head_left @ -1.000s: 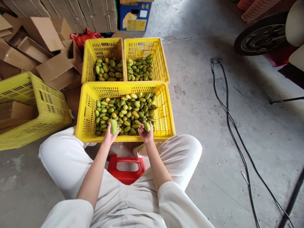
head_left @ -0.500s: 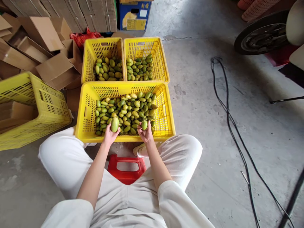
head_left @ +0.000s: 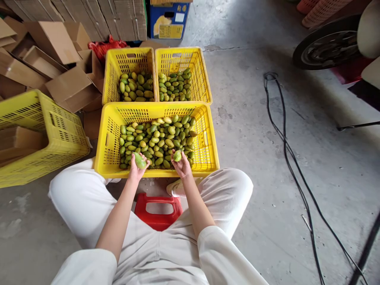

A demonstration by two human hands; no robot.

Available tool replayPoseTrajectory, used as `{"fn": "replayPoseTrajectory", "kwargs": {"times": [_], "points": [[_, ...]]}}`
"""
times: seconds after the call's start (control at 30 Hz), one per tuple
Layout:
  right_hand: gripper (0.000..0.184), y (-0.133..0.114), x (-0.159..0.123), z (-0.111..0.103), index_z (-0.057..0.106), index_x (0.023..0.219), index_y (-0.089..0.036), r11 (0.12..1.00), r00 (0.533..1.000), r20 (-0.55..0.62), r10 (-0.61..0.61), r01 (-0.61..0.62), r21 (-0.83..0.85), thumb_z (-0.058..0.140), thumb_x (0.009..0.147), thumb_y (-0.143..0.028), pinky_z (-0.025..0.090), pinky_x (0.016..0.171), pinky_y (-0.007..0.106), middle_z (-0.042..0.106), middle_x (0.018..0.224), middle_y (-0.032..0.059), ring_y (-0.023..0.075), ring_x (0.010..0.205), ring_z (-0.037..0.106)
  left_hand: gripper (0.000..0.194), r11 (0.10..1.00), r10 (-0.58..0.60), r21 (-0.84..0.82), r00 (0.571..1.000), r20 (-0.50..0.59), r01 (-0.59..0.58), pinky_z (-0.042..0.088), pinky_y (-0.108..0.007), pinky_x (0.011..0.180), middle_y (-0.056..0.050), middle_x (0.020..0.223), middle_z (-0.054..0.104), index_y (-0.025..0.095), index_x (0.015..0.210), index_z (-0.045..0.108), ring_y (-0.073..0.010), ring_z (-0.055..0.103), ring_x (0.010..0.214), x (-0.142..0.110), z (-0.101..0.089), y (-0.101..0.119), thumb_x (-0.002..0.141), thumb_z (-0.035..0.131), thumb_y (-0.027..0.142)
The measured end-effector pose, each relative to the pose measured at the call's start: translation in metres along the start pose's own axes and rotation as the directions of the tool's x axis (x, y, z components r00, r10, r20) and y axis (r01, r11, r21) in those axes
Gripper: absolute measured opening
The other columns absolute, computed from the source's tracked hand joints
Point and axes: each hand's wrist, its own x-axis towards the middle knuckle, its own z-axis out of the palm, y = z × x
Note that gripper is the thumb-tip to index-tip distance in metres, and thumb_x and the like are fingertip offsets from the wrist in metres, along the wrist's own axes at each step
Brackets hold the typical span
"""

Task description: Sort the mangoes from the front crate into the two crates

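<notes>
In my left hand (head_left: 137,171) is a plump green mango (head_left: 140,161), held tilted with the fingers curled round it. My right hand (head_left: 182,167) grips a smaller yellow-green mango (head_left: 177,156), one end turned up toward me. Both hands are above the near side of a large yellow plastic crate (head_left: 157,173). Many green and yellowish mangoes (head_left: 162,138) lie heaped inside it, and the hands cover some of those at the near edge.
Beyond the large crate, a left yellow crate (head_left: 110,81) and a right one (head_left: 202,77) hold more mangoes. A tilted yellow crate (head_left: 63,130) and cardboard boxes (head_left: 71,85) are at left. A red plastic stool (head_left: 158,219) is between my legs. Black cable (head_left: 286,146) crosses the floor.
The mango in my left hand has turned from upright to tilted and dropped slightly. My right hand has rotated its mango and shifted it a little left.
</notes>
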Motion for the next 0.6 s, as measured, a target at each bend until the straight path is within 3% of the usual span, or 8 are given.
{"fn": "replayPoseTrajectory", "kwargs": {"times": [0.13, 0.23, 0.33, 0.43, 0.53, 0.6], "points": [[0.011, -0.006, -0.003, 0.006, 0.071, 0.104, -0.024, 0.993, 0.998, 0.025, 0.061, -0.064, 0.096, 0.066, 0.095, -0.019, 0.062, 0.061, 0.023, 0.079, 0.100, 0.0040, 0.0149, 0.078, 0.071, 0.046, 0.999, -0.046, -0.017, 0.999, -0.020, 0.046, 0.055, -0.023, 0.065, -0.001, 0.075, 0.064, 0.019, 0.080, 0.063, -0.0125, 0.064, 0.068, -0.004, 0.005, 0.004, 0.105, 0.066, 0.058], [0.011, -0.009, -0.005, 0.009, 0.069, 0.104, -0.024, 0.984, 0.996, 0.009, 0.085, -0.085, 0.158, 0.060, 0.100, -0.020, 0.051, 0.048, 0.017, 0.073, 0.086, 0.0012, 0.0116, 0.065, 0.063, 0.049, 0.996, -0.089, 0.019, 0.996, -0.013, 0.089, 0.043, -0.020, 0.050, 0.000, 0.068, 0.058, 0.018, 0.083, 0.065, -0.0099, 0.053, 0.055, -0.004, 0.005, 0.005, 0.105, 0.064, 0.062], [0.004, -0.008, -0.007, 0.010, 0.067, 0.101, -0.025, 0.986, 0.998, 0.020, 0.054, -0.057, 0.158, 0.065, 0.100, -0.022, 0.042, 0.042, 0.015, 0.069, 0.081, -0.0018, 0.0089, 0.056, 0.055, 0.047, 0.993, -0.076, 0.088, 0.997, 0.017, 0.074, 0.041, -0.021, 0.050, 0.001, 0.067, 0.057, 0.017, 0.086, 0.067, -0.0101, 0.052, 0.055, -0.002, 0.003, 0.003, 0.102, 0.067, 0.062], [0.007, -0.005, -0.008, 0.009, 0.065, 0.094, -0.024, 0.993, 0.998, 0.049, 0.046, -0.051, 0.109, 0.066, 0.099, -0.019, 0.041, 0.042, 0.014, 0.068, 0.078, -0.0037, 0.0065, 0.050, 0.046, 0.030, 0.978, -0.026, 0.207, 0.997, 0.074, 0.010, 0.044, -0.021, 0.057, -0.001, 0.080, 0.066, 0.018, 0.093, 0.067, -0.0116, 0.062, 0.068, 0.000, -0.001, -0.002, 0.088, 0.088, 0.038], [0.021, -0.005, -0.008, 0.006, 0.059, 0.083, -0.022, 0.994, 0.993, 0.088, 0.074, -0.080, 0.068, 0.065, 0.102, -0.027, 0.038, 0.040, 0.015, 0.065, 0.071, -0.0034, 0.0053, 0.045, 0.039, 0.043, 0.958, -0.018, 0.287, 0.993, 0.113, -0.015, 0.044, -0.023, 0.060, -0.002, 0.090, 0.073, 0.020, 0.094, 0.065, -0.0150, 0.068, 0.077, 0.000, -0.005, -0.007, 0.067, 0.098, 0.014], [0.027, -0.006, -0.007, 0.005, 0.057, 0.080, -0.022, 0.993, 0.992, 0.092, 0.081, -0.088, 0.074, 0.064, 0.104, -0.031, 0.034, 0.037, 0.015, 0.063, 0.068, -0.0035, 0.0052, 0.043, 0.037, 0.049, 0.951, -0.025, 0.309, 0.992, 0.125, -0.015, 0.043, -0.023, 0.059, -0.003, 0.093, 0.074, 0.021, 0.094, 0.064, -0.0163, 0.069, 0.078, 0.000, -0.007, -0.009, 0.062, 0.101, 0.012]]}}
